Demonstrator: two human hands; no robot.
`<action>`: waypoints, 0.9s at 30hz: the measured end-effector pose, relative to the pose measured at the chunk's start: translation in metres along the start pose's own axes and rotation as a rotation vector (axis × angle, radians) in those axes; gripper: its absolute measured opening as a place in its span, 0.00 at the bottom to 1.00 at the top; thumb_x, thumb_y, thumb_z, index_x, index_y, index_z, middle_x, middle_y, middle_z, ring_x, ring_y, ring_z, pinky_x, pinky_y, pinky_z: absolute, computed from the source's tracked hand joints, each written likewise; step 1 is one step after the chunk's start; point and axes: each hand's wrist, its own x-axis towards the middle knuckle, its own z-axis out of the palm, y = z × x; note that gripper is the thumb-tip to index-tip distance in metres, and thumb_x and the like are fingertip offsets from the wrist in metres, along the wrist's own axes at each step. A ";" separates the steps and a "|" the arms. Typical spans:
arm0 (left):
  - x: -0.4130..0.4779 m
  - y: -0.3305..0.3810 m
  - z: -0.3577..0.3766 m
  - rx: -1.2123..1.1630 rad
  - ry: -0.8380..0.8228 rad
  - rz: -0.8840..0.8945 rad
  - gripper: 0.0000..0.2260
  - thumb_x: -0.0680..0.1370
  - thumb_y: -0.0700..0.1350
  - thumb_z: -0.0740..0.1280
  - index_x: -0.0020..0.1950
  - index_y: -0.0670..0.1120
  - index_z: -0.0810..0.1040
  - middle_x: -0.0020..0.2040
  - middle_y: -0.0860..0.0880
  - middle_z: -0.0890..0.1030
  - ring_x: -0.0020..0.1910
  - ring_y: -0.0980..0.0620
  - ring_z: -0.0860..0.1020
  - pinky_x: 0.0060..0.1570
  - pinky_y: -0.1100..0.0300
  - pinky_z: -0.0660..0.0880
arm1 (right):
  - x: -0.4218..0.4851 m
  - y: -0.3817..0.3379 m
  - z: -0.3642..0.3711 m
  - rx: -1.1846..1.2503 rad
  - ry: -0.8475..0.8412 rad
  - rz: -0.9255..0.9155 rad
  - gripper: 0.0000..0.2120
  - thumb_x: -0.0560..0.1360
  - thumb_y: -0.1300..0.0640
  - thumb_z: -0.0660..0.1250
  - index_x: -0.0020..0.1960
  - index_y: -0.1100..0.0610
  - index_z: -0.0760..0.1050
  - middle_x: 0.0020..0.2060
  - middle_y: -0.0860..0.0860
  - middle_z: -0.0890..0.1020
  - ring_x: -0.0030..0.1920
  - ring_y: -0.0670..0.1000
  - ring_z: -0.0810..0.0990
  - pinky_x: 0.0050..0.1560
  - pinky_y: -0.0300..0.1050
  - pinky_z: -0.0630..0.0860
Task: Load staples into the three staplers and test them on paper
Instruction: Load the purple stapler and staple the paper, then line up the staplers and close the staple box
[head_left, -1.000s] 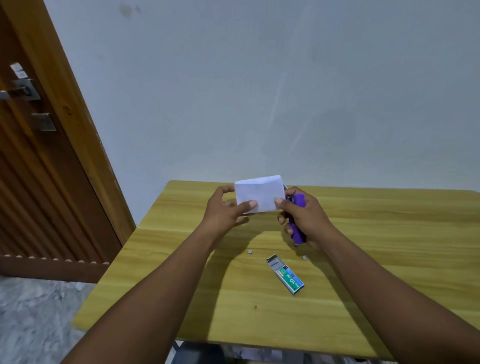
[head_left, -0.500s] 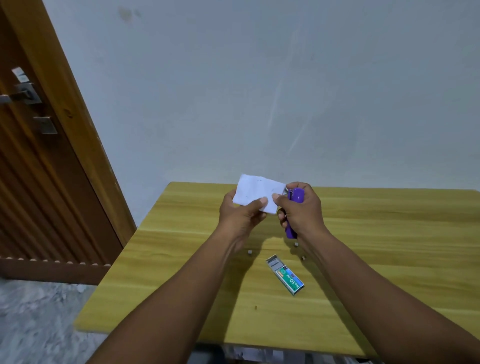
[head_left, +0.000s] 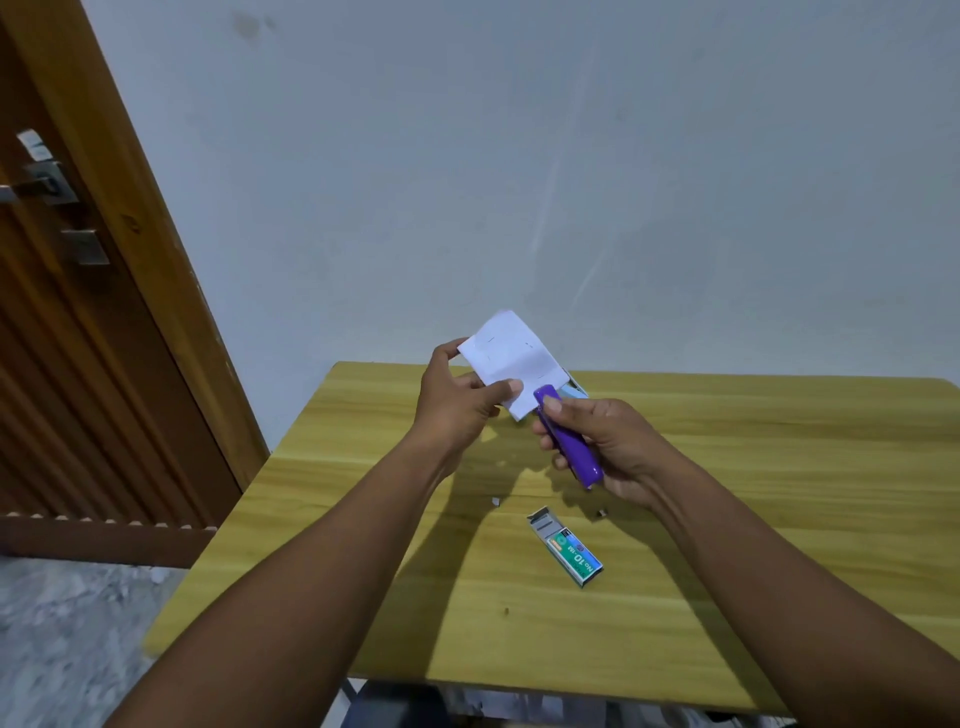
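Both hands are up over the far-left part of the wooden table (head_left: 727, 519). Left hand (head_left: 457, 400) pinches a small folded white paper (head_left: 511, 358) w/ thumb on the near face and fingers behind; grip clenched on it. Paper is tilted, a few short staple marks visible on its face. Right hand (head_left: 608, 441) is wrapped round a purple stapler (head_left: 569, 441), grip clenched, thumb on top near the nose. Stapler nose meets the paper's lower right edge; can't tell if the edge sits inside the mouth. A light-blue item (head_left: 575, 389) peeks out just behind paper and stapler, too hidden to ID. On the table nearer the person: green staple box (head_left: 569, 548) marked "No 10", end flap open, plus small loose metal bits (head_left: 496, 501) beside it.
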 end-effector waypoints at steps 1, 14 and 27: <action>-0.001 0.000 0.000 0.023 -0.008 0.012 0.32 0.69 0.34 0.79 0.67 0.51 0.69 0.47 0.43 0.86 0.42 0.50 0.84 0.40 0.59 0.77 | 0.002 0.001 0.003 0.005 0.011 -0.014 0.21 0.65 0.50 0.77 0.49 0.65 0.83 0.41 0.58 0.83 0.37 0.50 0.81 0.31 0.41 0.78; 0.007 -0.018 -0.013 0.144 0.005 0.032 0.18 0.75 0.40 0.75 0.62 0.42 0.76 0.31 0.48 0.77 0.30 0.52 0.77 0.42 0.55 0.77 | 0.014 0.004 -0.010 -0.356 0.116 -0.134 0.12 0.73 0.54 0.76 0.45 0.64 0.83 0.35 0.61 0.83 0.29 0.54 0.77 0.28 0.42 0.73; 0.028 -0.068 -0.058 0.612 0.416 -0.013 0.17 0.78 0.47 0.68 0.64 0.53 0.68 0.50 0.43 0.81 0.48 0.44 0.78 0.44 0.56 0.71 | 0.057 0.015 -0.111 -1.086 0.674 0.025 0.26 0.69 0.45 0.76 0.57 0.58 0.68 0.56 0.58 0.76 0.50 0.57 0.75 0.44 0.46 0.68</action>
